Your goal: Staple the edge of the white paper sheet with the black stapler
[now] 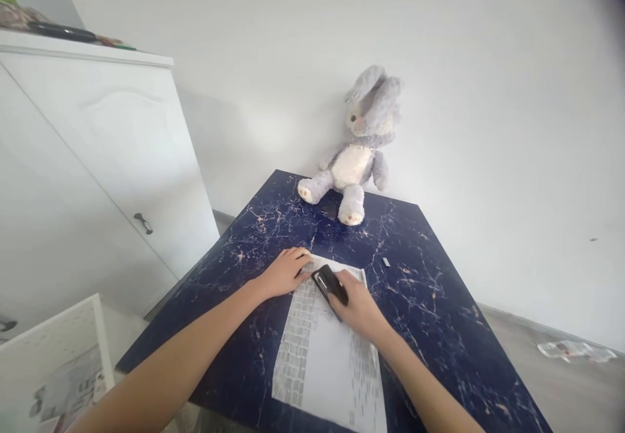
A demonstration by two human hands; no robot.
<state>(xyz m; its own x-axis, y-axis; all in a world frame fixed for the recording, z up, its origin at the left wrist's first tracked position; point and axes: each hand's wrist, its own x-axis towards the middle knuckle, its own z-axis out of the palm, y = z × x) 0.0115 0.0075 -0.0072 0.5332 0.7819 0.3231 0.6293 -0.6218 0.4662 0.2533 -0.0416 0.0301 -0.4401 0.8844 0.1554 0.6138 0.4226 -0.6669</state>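
Observation:
A sheet of paper (327,368) with printed patterns down both sides lies on the dark blue marbled table (439,329). My left hand (287,271) rests flat on the paper's upper left corner, its fingers apart. In my right hand (356,303) is a black stapler (331,283), gripped with the fingers round it, over the upper part of the sheet. The stapler's front end points to the upper left, close to my left fingertips. Whether its jaws touch the paper's edge is too small to tell.
A grey plush rabbit (354,163) sits at the table's far edge against the wall. A small light strip (386,262) lies right of the paper. White cabinets (131,133) stand at left, a white-framed bin (63,361) at lower left, and clear plastic (576,351) on the floor at right.

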